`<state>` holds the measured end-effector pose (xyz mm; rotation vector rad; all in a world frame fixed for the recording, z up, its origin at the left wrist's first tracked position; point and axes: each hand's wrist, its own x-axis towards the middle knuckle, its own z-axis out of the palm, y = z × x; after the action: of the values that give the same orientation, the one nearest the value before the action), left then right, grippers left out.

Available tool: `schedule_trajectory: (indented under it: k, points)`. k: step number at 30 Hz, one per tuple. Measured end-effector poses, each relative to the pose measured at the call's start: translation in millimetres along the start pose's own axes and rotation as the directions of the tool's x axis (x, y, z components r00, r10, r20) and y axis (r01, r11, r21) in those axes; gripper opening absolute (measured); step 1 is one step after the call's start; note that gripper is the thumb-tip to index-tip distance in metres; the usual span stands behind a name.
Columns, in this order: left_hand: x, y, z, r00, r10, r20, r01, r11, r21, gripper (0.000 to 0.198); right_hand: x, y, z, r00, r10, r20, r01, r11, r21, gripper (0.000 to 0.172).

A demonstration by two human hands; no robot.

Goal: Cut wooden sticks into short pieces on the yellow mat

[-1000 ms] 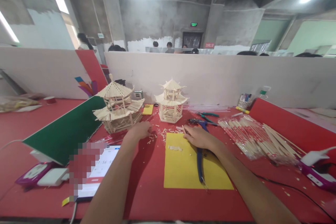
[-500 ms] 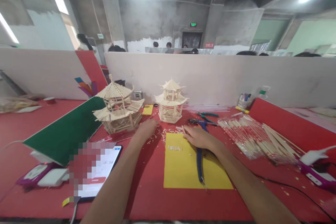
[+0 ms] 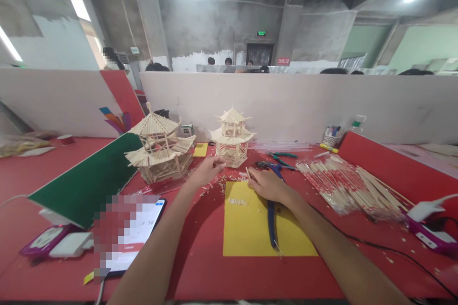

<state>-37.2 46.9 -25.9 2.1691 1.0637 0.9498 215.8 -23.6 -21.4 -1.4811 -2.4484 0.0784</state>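
Observation:
My left hand [image 3: 206, 170] reaches to the base of the small stick pavilion [image 3: 232, 137], with its fingertips pinched on a short stick piece. My right hand [image 3: 267, 184] rests at the top edge of the yellow mat [image 3: 250, 233], closed on a thin wooden stick that points up and left. A row of short cut stick pieces [image 3: 238, 201] lies on the mat. Blue-handled cutters [image 3: 272, 221] lie on the mat under my right wrist. A larger stick pavilion [image 3: 158, 148] stands to the left.
A bundle of wrapped chopsticks [image 3: 352, 188] lies at the right. Green-handled pliers [image 3: 282, 156] lie behind my right hand. A phone [image 3: 138, 231] and a green board [image 3: 89, 178] sit at the left. A white partition [image 3: 307, 105] closes the back; a purple device [image 3: 431, 236] is far right.
My left hand has moved forward and right from the table beside the large pavilion to the base of the small pavilion. My right hand has stayed in place.

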Motion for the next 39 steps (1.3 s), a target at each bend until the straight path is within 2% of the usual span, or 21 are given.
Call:
schedule_trajectory:
  k: [3,7,10,13,16,19,22,27,32,35,39]
  points:
    - [-4.1,22.1,1.0,1.000,0.010,0.023,-0.003,0.958,-0.288,0.027,0.6,-4.6,-2.5,0.997,0.018,-0.073,-0.012,0.996,0.084,0.010]
    - [-11.9,43.4,2.5,0.996,0.017,0.083,0.022,0.893,-0.450,0.029,0.7,-6.6,-3.1,0.987,0.028,-0.158,0.019,0.957,0.290,0.014]
    - [-14.2,49.4,4.7,0.998,0.007,0.060,0.025,0.860,-0.511,0.026,1.1,-7.4,-2.4,0.984,0.023,-0.178,0.071,0.861,0.503,0.016]
    - [-13.2,49.4,7.3,0.999,-0.016,0.033,0.031,0.844,-0.536,0.026,2.5,-8.6,-0.9,0.988,0.007,-0.151,0.101,0.715,0.692,0.010]
    - [-10.9,46.5,10.2,1.000,-0.029,0.011,0.030,0.850,-0.526,0.026,4.4,-9.8,1.9,0.995,-0.005,-0.103,0.084,0.614,0.785,0.012]
    - [-8.9,43.4,13.7,1.000,-0.010,-0.007,0.005,0.862,-0.506,0.026,5.7,-11.0,4.1,0.999,-0.017,-0.049,0.050,0.562,0.826,0.020]
    - [-7.4,42.3,17.3,1.000,0.007,-0.029,-0.021,0.873,-0.487,0.027,5.5,-12.0,4.3,0.998,-0.051,-0.046,0.067,0.566,0.822,0.025]
    - [-5.7,44.4,22.5,0.998,0.031,-0.050,-0.050,0.888,-0.458,0.028,4.3,-13.1,1.8,0.995,-0.061,-0.079,0.100,0.636,0.765,0.027]
    - [-5.1,47.0,28.3,0.997,0.022,-0.071,-0.057,0.844,-0.533,0.030,4.4,-14.2,-0.4,0.995,-0.059,-0.083,0.101,0.657,0.747,0.030]
    - [-5.3,48.2,31.4,0.998,0.010,-0.058,-0.041,0.826,-0.562,0.033,4.1,-15.5,-0.9,0.994,-0.035,-0.104,0.098,0.699,0.708,0.036]
    - [-5.0,48.2,33.4,1.000,0.008,-0.018,-0.017,0.851,-0.524,0.035,4.0,-16.4,1.3,0.993,0.016,-0.117,0.066,0.745,0.664,0.037]
